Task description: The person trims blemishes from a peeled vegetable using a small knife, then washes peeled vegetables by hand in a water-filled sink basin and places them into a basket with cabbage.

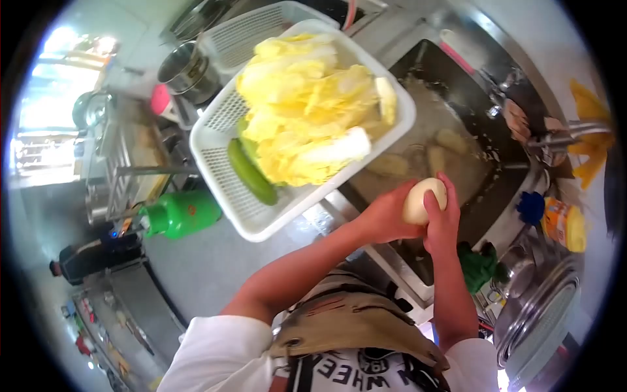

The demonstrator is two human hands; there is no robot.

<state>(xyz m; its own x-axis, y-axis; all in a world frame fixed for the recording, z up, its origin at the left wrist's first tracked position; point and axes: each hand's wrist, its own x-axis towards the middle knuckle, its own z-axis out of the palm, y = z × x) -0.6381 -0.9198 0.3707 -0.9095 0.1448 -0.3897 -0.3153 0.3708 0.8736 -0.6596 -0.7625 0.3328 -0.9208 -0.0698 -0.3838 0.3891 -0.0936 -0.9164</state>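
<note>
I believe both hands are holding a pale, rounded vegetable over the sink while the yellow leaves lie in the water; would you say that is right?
Not quite: in the head view, the yellow leaves lie in the white basket, not the water. The left hand and right hand do hold the pale, rounded vegetable over the sink.

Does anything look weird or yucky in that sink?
Yes, the water in the sink looks odd: cloudy and brownish instead of clear, around the pale vegetables lying in it. I see nothing broken there.
</note>
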